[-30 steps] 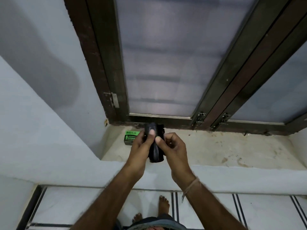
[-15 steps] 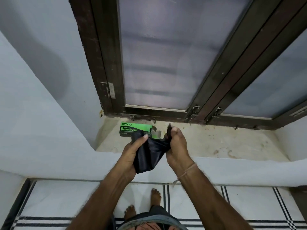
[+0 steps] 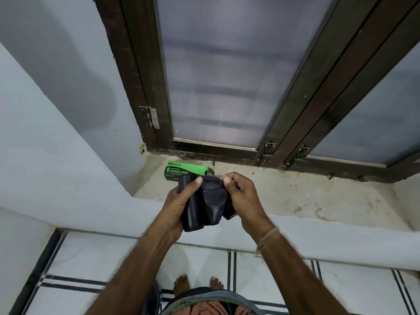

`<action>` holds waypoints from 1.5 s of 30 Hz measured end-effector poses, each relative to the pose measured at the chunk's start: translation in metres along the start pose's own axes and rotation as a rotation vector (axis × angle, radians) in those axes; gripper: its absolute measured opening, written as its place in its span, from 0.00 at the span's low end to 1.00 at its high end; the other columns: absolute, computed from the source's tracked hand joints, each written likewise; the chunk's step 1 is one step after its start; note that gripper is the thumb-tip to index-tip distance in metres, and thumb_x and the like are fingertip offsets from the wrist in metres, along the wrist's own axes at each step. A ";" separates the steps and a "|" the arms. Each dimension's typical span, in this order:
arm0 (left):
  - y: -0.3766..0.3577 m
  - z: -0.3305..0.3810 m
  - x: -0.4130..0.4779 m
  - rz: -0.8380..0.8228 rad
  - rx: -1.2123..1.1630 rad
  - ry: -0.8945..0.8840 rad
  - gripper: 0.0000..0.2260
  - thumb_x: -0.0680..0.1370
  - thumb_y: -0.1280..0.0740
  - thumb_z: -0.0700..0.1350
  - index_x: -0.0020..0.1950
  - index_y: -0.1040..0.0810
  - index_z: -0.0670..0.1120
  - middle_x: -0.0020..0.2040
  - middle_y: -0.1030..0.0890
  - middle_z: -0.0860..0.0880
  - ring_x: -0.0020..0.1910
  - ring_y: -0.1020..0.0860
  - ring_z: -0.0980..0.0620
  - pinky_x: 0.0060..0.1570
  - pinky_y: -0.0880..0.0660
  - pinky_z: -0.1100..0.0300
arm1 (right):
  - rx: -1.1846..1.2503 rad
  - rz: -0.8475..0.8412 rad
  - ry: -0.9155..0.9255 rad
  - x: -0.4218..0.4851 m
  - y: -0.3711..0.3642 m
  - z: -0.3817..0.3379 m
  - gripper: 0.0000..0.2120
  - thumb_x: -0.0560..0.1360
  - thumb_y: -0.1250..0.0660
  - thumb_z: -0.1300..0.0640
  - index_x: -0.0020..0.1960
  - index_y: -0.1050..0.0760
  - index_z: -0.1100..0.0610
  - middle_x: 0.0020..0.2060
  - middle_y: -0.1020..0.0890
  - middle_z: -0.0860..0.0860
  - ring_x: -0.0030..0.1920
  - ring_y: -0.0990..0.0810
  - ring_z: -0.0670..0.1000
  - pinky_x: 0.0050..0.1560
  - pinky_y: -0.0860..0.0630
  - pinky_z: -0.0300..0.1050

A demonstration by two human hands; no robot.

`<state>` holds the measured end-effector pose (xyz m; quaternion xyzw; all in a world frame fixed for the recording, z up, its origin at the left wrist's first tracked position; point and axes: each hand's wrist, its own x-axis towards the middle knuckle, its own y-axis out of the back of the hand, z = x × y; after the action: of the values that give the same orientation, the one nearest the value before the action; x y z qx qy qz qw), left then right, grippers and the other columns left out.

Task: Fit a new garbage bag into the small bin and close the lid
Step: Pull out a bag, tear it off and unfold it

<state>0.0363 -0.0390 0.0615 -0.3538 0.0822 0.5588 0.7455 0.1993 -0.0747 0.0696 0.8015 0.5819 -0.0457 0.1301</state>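
Observation:
A black garbage bag (image 3: 208, 204), partly unfolded and crumpled, hangs between both hands above the front edge of a window sill. My left hand (image 3: 179, 205) grips its left side, thumb on top. My right hand (image 3: 243, 196) pinches its upper right edge. Behind the hands a green and black box of garbage bags (image 3: 181, 171) lies on the sill, near the window frame. No bin shows clearly in this view.
The stained concrete sill (image 3: 295, 196) runs to the right under a dark wooden window frame (image 3: 227, 153) with frosted panes. White walls close in on the left. Below are white floor tiles (image 3: 95, 264) with black lines and my bare feet (image 3: 181, 286).
The bag was a tight black roll a second ago; both hands have pulled it apart into a loose sheet. The view has tilted down slightly, and the hands sit a little nearer to me.

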 end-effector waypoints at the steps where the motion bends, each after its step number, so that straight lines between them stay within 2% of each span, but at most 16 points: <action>1: -0.003 -0.002 -0.001 0.006 -0.009 -0.001 0.20 0.73 0.23 0.56 0.61 0.15 0.47 0.59 0.13 0.43 0.57 0.14 0.44 0.47 0.16 0.55 | 0.080 -0.056 -0.030 -0.001 0.006 -0.001 0.12 0.85 0.37 0.54 0.53 0.18 0.60 0.44 0.14 0.55 0.45 0.17 0.51 0.42 0.22 0.46; 4: -0.013 -0.012 -0.003 -0.028 -0.010 -0.010 0.22 0.76 0.25 0.56 0.65 0.18 0.44 0.61 0.14 0.40 0.59 0.15 0.41 0.51 0.16 0.52 | 0.041 -0.234 -0.063 -0.006 0.020 0.000 0.14 0.80 0.29 0.46 0.49 0.14 0.56 0.42 0.13 0.53 0.41 0.16 0.49 0.37 0.22 0.43; 7: -0.023 -0.019 -0.006 -0.030 -0.033 0.001 0.23 0.78 0.27 0.57 0.67 0.19 0.44 0.62 0.15 0.40 0.60 0.16 0.40 0.54 0.17 0.49 | 0.101 -0.185 -0.085 -0.006 0.025 0.006 0.16 0.82 0.32 0.49 0.43 0.20 0.61 0.36 0.18 0.55 0.36 0.22 0.51 0.37 0.27 0.44; 12: -0.024 -0.023 -0.012 0.034 -0.056 0.016 0.24 0.75 0.26 0.56 0.67 0.19 0.45 0.61 0.14 0.41 0.59 0.15 0.41 0.63 0.21 0.43 | 0.272 -0.129 -0.144 -0.005 0.038 0.010 0.12 0.86 0.39 0.55 0.49 0.24 0.61 0.37 0.20 0.55 0.34 0.26 0.51 0.29 0.28 0.37; 16: -0.028 -0.029 -0.017 0.032 -0.066 -0.018 0.25 0.76 0.27 0.54 0.69 0.21 0.42 0.63 0.16 0.40 0.63 0.18 0.38 0.69 0.26 0.37 | 0.313 -0.199 -0.170 -0.006 0.044 0.004 0.17 0.87 0.41 0.51 0.61 0.18 0.61 0.52 0.13 0.58 0.49 0.15 0.54 0.41 0.19 0.42; 19: -0.033 -0.033 -0.020 0.016 -0.043 -0.033 0.26 0.77 0.27 0.55 0.69 0.22 0.41 0.64 0.17 0.37 0.65 0.19 0.36 0.70 0.27 0.37 | 0.140 -0.328 -0.085 -0.009 0.042 0.000 0.17 0.81 0.31 0.47 0.55 0.14 0.60 0.46 0.11 0.52 0.48 0.12 0.50 0.48 0.18 0.44; 21: -0.033 -0.033 -0.020 0.011 -0.045 -0.039 0.26 0.77 0.27 0.55 0.69 0.21 0.40 0.64 0.17 0.37 0.64 0.18 0.36 0.69 0.26 0.38 | 0.083 -0.291 -0.061 -0.009 0.040 0.002 0.16 0.80 0.29 0.51 0.47 0.16 0.66 0.38 0.16 0.54 0.38 0.18 0.49 0.41 0.23 0.41; 23: -0.033 -0.035 -0.022 0.034 -0.040 -0.044 0.26 0.76 0.26 0.57 0.67 0.19 0.41 0.63 0.16 0.38 0.62 0.17 0.37 0.67 0.24 0.41 | 0.135 -0.221 -0.081 -0.009 0.042 0.004 0.19 0.84 0.34 0.53 0.46 0.22 0.69 0.35 0.24 0.57 0.33 0.26 0.48 0.34 0.30 0.38; 28: -0.033 -0.039 -0.026 0.100 -0.001 -0.014 0.20 0.76 0.26 0.58 0.63 0.15 0.48 0.60 0.14 0.42 0.60 0.16 0.39 0.65 0.23 0.35 | 0.239 -0.095 -0.139 -0.009 0.049 0.012 0.19 0.87 0.42 0.55 0.50 0.25 0.70 0.41 0.25 0.59 0.40 0.30 0.54 0.36 0.33 0.44; 30: -0.037 -0.042 -0.028 0.074 -0.003 -0.016 0.22 0.76 0.26 0.57 0.66 0.18 0.47 0.62 0.15 0.40 0.62 0.18 0.36 0.64 0.24 0.32 | 0.281 -0.126 -0.151 -0.012 0.050 0.010 0.21 0.87 0.41 0.50 0.55 0.21 0.68 0.44 0.19 0.60 0.43 0.25 0.58 0.39 0.28 0.46; 33: -0.043 -0.046 -0.029 0.020 0.018 -0.039 0.23 0.77 0.27 0.58 0.68 0.19 0.47 0.63 0.16 0.38 0.63 0.18 0.35 0.59 0.20 0.39 | 0.184 -0.261 -0.083 -0.016 0.053 0.008 0.21 0.80 0.32 0.41 0.57 0.14 0.57 0.50 0.11 0.56 0.52 0.13 0.59 0.53 0.19 0.51; 35: -0.045 -0.049 -0.029 0.012 0.006 -0.040 0.23 0.78 0.28 0.58 0.68 0.19 0.46 0.64 0.17 0.38 0.63 0.18 0.37 0.62 0.22 0.42 | 0.025 -0.239 -0.019 -0.014 0.054 0.011 0.15 0.77 0.26 0.45 0.55 0.14 0.57 0.46 0.11 0.55 0.49 0.12 0.59 0.51 0.18 0.54; 37: -0.045 -0.050 -0.028 0.030 -0.016 -0.040 0.21 0.78 0.28 0.58 0.65 0.16 0.48 0.62 0.15 0.40 0.61 0.16 0.40 0.63 0.23 0.45 | 0.054 -0.189 -0.030 -0.013 0.057 0.016 0.12 0.81 0.29 0.52 0.54 0.16 0.61 0.40 0.14 0.56 0.36 0.17 0.55 0.34 0.23 0.47; 38: -0.045 -0.050 -0.028 0.049 -0.015 -0.045 0.19 0.77 0.27 0.59 0.62 0.15 0.49 0.61 0.15 0.41 0.58 0.15 0.43 0.61 0.22 0.47 | 0.119 -0.186 -0.049 -0.013 0.059 0.018 0.12 0.84 0.33 0.54 0.55 0.17 0.63 0.39 0.16 0.57 0.33 0.21 0.53 0.30 0.27 0.43; 42: -0.049 -0.049 -0.029 0.080 -0.022 -0.034 0.15 0.77 0.28 0.59 0.58 0.13 0.53 0.61 0.14 0.45 0.58 0.15 0.47 0.60 0.23 0.51 | 0.291 -0.155 -0.136 -0.007 0.065 0.022 0.14 0.86 0.39 0.58 0.59 0.21 0.68 0.47 0.17 0.59 0.47 0.21 0.55 0.45 0.24 0.47; 45: -0.056 -0.047 -0.029 0.082 -0.037 -0.039 0.14 0.76 0.28 0.58 0.57 0.12 0.53 0.61 0.14 0.45 0.59 0.15 0.47 0.60 0.21 0.50 | 0.367 -0.119 -0.199 -0.009 0.062 0.017 0.16 0.87 0.40 0.56 0.60 0.19 0.65 0.50 0.16 0.58 0.51 0.21 0.56 0.46 0.24 0.45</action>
<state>0.0887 -0.0978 0.0659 -0.3532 0.0717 0.5970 0.7167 0.2567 -0.1054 0.0648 0.7675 0.5943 -0.2375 0.0357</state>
